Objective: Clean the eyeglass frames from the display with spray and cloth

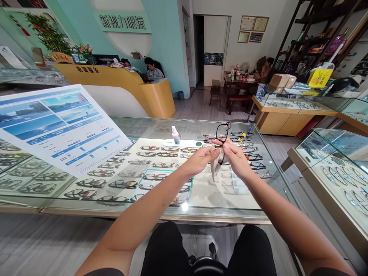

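Note:
Black-framed glasses [223, 132] stand up above my two hands over a glass display counter [201, 209]. My right hand [236, 158] grips the glasses from the right side. My left hand [202, 157] pinches a beige cleaning cloth [214, 165] against the lower lens, and the cloth hangs down between my hands. A small white spray bottle [175, 135] stands on the counter glass to the left of my hands.
Rows of eyeglass frames [120, 184] lie inside the counter. A large printed poster [60, 128] leans at left. More glass cases [333, 161] stand at right. A yellow reception desk [126, 84] and seated people are behind.

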`<state>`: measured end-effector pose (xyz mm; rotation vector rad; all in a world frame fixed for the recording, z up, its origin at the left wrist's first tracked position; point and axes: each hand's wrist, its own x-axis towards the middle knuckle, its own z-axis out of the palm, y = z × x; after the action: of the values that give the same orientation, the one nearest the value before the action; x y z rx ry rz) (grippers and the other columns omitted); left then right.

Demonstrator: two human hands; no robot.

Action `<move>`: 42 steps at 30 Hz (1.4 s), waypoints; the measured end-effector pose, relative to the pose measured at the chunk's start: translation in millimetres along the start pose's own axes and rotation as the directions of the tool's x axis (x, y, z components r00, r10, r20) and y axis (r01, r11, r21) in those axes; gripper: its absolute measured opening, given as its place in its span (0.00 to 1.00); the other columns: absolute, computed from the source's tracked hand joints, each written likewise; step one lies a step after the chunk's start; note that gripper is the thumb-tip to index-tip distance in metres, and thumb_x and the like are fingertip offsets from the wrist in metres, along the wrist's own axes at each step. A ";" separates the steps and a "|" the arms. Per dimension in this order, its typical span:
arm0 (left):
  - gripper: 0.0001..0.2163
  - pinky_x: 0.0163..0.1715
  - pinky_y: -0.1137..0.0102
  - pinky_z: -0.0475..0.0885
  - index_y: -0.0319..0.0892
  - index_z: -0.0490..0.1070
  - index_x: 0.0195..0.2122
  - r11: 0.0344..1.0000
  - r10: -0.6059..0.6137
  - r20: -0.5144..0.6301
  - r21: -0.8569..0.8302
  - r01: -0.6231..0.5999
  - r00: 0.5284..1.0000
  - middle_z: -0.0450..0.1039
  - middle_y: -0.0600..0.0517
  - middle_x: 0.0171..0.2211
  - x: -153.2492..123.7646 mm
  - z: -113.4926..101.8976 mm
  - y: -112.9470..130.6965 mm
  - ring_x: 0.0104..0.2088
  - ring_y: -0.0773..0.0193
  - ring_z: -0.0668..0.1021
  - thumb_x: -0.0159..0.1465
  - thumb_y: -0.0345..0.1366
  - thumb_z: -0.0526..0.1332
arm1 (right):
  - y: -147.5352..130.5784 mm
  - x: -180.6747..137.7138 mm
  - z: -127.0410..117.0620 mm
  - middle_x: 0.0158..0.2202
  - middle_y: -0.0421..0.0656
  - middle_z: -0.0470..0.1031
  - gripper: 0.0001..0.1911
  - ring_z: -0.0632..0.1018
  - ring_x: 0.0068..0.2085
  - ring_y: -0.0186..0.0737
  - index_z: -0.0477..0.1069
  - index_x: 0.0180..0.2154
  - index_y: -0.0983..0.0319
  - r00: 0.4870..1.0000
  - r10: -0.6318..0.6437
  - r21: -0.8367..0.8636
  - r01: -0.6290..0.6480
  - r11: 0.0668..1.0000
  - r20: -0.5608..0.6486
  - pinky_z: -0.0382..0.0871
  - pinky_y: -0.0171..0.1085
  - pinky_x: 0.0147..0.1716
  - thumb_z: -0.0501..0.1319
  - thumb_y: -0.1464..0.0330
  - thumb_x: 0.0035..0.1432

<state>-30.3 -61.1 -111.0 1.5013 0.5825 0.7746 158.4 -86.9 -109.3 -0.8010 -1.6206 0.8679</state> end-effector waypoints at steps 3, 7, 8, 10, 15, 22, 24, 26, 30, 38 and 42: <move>0.28 0.33 0.70 0.66 0.40 0.69 0.31 1.000 0.001 0.037 -0.014 0.000 0.999 0.75 0.51 0.25 -0.7 0.2 1.7 0.27 0.65 0.74 0.67 0.64 0.66 | 0.5 -0.2 0.6 0.61 0.47 0.81 0.25 0.75 0.62 0.54 0.87 0.51 0.51 1.000 0.016 -0.002 -0.016 1.000 0.005 0.60 0.56 0.71 0.57 0.46 0.75; 0.27 0.32 0.71 0.67 0.39 0.71 0.34 1.000 -0.011 0.053 -0.022 0.012 0.999 0.73 0.52 0.26 -2.0 1.0 5.8 0.27 0.65 0.75 0.66 0.62 0.68 | 3.7 -0.2 0.3 0.58 0.47 0.81 0.24 0.76 0.60 0.53 0.87 0.51 0.52 0.999 0.053 0.060 -0.053 0.997 -0.001 0.61 0.55 0.70 0.58 0.47 0.74; 0.27 0.32 0.71 0.66 0.39 0.71 0.34 1.000 -0.005 0.041 -0.017 0.006 0.999 0.72 0.53 0.27 -2.4 1.4 7.5 0.28 0.66 0.74 0.65 0.62 0.70 | 4.8 -0.1 0.2 0.58 0.48 0.81 0.24 0.76 0.60 0.52 0.87 0.52 0.52 0.998 0.067 0.081 -0.067 0.994 -0.004 0.62 0.55 0.70 0.59 0.46 0.74; 0.26 0.31 0.72 0.64 0.38 0.72 0.35 1.000 0.004 0.025 -0.008 -0.004 1.000 0.70 0.54 0.28 -3.2 2.1 11.0 0.29 0.68 0.72 0.61 0.59 0.74 | 6.8 0.1 0.2 0.58 0.47 0.80 0.24 0.76 0.61 0.53 0.86 0.53 0.52 0.996 0.092 0.117 -0.091 0.989 -0.006 0.63 0.54 0.69 0.59 0.46 0.73; 0.27 0.29 0.72 0.64 0.39 0.73 0.40 1.000 -0.022 -0.012 -0.012 0.022 1.000 0.71 0.54 0.29 -4.4 4.4 12.5 0.27 0.68 0.71 0.55 0.56 0.79 | 7.5 -0.2 1.9 0.55 0.47 0.81 0.25 0.76 0.60 0.52 0.86 0.53 0.53 0.994 0.110 0.113 -0.108 0.988 -0.015 0.63 0.53 0.68 0.59 0.45 0.73; 0.28 0.31 0.72 0.68 0.40 0.73 0.43 0.996 0.037 -0.185 -0.069 -0.051 0.982 0.73 0.53 0.32 -3.1 13.8 1.4 0.30 0.68 0.73 0.61 0.61 0.73 | -2.8 -3.3 6.8 0.53 0.45 0.84 0.30 0.77 0.55 0.52 0.85 0.54 0.53 0.992 0.121 0.026 -0.122 0.992 0.024 0.64 0.52 0.66 0.55 0.41 0.73; 0.28 0.31 0.71 0.68 0.40 0.73 0.42 0.996 0.062 -0.224 -0.051 -0.075 0.973 0.73 0.54 0.31 -2.9 15.3 -0.4 0.29 0.68 0.72 0.63 0.63 0.71 | -6.8 -3.7 8.1 0.55 0.45 0.84 0.30 0.76 0.54 0.52 0.86 0.46 0.54 0.994 0.097 0.022 -0.098 0.995 0.046 0.64 0.51 0.66 0.55 0.41 0.73; 0.27 0.30 0.71 0.67 0.40 0.73 0.39 0.995 0.088 -0.261 -0.018 -0.096 0.961 0.70 0.55 0.28 -2.7 15.6 -1.3 0.27 0.68 0.70 0.66 0.64 0.67 | -8.5 -3.5 8.9 0.56 0.45 0.84 0.29 0.76 0.54 0.52 0.84 0.35 0.55 0.996 0.073 0.048 -0.075 0.996 0.054 0.64 0.50 0.65 0.57 0.42 0.72; 0.29 0.28 0.72 0.65 0.40 0.72 0.34 0.993 0.117 -0.270 0.052 -0.107 0.956 0.67 0.56 0.26 -2.3 13.2 -0.4 0.26 0.69 0.68 0.68 0.66 0.63 | -2.7 -2.0 7.1 0.53 0.45 0.85 0.29 0.76 0.54 0.53 0.82 0.29 0.56 0.995 0.098 0.105 -0.101 0.989 0.033 0.63 0.52 0.66 0.60 0.44 0.71; 0.27 0.32 0.72 0.69 0.40 0.72 0.46 0.998 0.030 -0.078 -0.055 -0.034 0.996 0.75 0.52 0.33 -6.3 10.2 7.8 0.31 0.67 0.75 0.64 0.61 0.71 | 7.3 -1.4 2.5 0.54 0.44 0.84 0.27 0.77 0.60 0.54 0.85 0.50 0.53 0.987 0.159 0.155 -0.158 0.975 0.006 0.63 0.53 0.67 0.59 0.43 0.71; 0.28 0.28 0.72 0.67 0.40 0.73 0.46 0.997 0.068 -0.184 -0.028 -0.074 0.981 0.73 0.54 0.30 -5.6 13.7 8.2 0.28 0.68 0.73 0.64 0.63 0.70 | -2.4 -1.9 5.6 0.54 0.46 0.85 0.30 0.77 0.54 0.54 0.80 0.31 0.56 0.989 0.141 0.111 -0.145 0.983 0.039 0.65 0.54 0.64 0.60 0.40 0.69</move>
<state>-24.3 -74.9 -103.4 1.4343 0.6523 0.9809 153.1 -90.5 -109.1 -0.8352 -1.5402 1.0698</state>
